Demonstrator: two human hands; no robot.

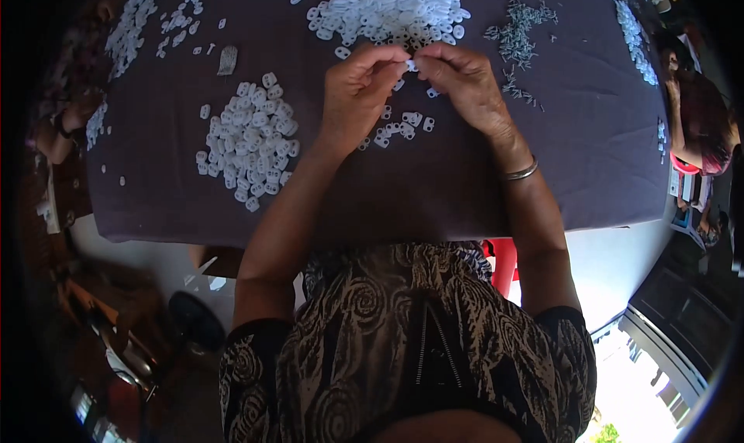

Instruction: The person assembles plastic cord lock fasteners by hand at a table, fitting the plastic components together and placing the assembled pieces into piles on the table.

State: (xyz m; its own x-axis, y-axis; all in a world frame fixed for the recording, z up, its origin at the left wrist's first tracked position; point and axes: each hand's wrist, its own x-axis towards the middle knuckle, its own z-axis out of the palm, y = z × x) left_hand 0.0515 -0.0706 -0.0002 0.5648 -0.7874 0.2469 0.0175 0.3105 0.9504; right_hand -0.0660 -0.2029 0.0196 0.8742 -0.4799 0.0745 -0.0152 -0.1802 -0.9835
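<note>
1 small white piece (411, 66) sits pinched between the left hand (358, 90) and right hand (468, 88), both nearly closed, above a dark tablecloth (442, 191).

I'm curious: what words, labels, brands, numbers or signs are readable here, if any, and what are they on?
None can be read.
The small white piece at the fingertips of the left hand and right hand is too small to show any marking.
So are the pieces in the left pile and the large far pile.
The dark cloth and swirl-patterned clothing show no lettering.
</note>
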